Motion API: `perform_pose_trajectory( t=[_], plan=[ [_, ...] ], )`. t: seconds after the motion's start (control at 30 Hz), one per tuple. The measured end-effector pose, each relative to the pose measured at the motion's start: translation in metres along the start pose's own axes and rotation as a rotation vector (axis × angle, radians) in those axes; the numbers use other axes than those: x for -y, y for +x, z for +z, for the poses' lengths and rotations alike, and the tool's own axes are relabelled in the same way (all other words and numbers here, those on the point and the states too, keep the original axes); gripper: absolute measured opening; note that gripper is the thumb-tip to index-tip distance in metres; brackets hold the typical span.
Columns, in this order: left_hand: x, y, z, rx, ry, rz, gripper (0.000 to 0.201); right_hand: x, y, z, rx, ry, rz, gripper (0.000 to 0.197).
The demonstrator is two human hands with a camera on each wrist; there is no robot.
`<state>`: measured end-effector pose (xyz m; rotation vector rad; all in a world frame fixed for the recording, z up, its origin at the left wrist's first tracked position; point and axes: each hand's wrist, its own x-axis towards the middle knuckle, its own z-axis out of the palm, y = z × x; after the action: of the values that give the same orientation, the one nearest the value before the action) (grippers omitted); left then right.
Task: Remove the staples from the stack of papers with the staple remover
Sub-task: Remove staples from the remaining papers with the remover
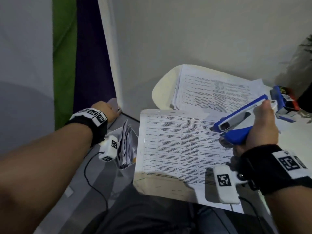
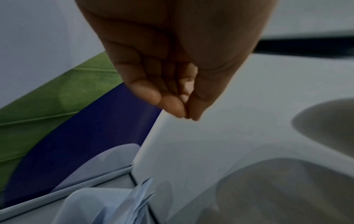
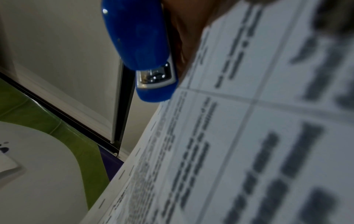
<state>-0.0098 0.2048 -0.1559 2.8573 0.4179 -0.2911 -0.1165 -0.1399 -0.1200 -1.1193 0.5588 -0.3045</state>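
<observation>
Printed stack of papers point(image 1: 177, 146) lies floppy mid-frame, my right hand point(image 1: 263, 125) clenching the hard blue staple remover point(image 1: 239, 120), left hand point(image 2: 172, 72) pinching nothing visible, upper left.

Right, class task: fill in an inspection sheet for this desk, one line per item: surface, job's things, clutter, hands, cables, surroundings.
Surface: white table, mostly covered.
Job's things: printed stack overhanging the near edge; blue staple remover above it.
Clutter: second paper pile; blue box at the far right; bin of crumpled paper on the floor.
Hands: left hand away over the floor, fingertips pinched together; right hand grips the remover.
Cables: black cable from the left wrist camera.
Surroundings: white wall, green and purple panel.
</observation>
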Motion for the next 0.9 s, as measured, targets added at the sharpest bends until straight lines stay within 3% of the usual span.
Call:
perform_pose_trajectory(
  t=[0.13,0.27,0.37,0.6,0.67,0.77,0.9],
  plan=[
    [0.006,0.007,0.022,0.114,0.146,-0.041,0.027,-0.002,-0.001,0.003,-0.011,0.004,-0.013,0.032],
    [0.007,0.011,0.027,0.094,0.026,-0.056,0.016,-0.003,0.001,0.003,0.014,0.028,-0.022,0.037],
    [0.005,0.014,0.03,0.039,-0.078,-0.014,0.024,-0.005,0.003,0.002,0.009,0.048,-0.025,0.049],
    [-0.009,0.017,0.026,0.131,0.184,0.134,0.032,-0.008,0.008,0.0,0.0,0.065,-0.041,0.047],
    [-0.02,0.009,0.017,0.067,0.162,0.159,0.032,-0.007,0.007,0.0,0.011,0.075,-0.042,0.044],
    [-0.044,-0.013,-0.008,-0.12,-0.131,0.24,0.042,-0.004,0.007,-0.001,0.043,0.084,-0.017,0.036],
    [-0.092,-0.07,-0.038,-0.34,-0.341,0.554,0.04,-0.001,0.005,0.0,0.053,0.075,0.0,0.025]
  ],
)
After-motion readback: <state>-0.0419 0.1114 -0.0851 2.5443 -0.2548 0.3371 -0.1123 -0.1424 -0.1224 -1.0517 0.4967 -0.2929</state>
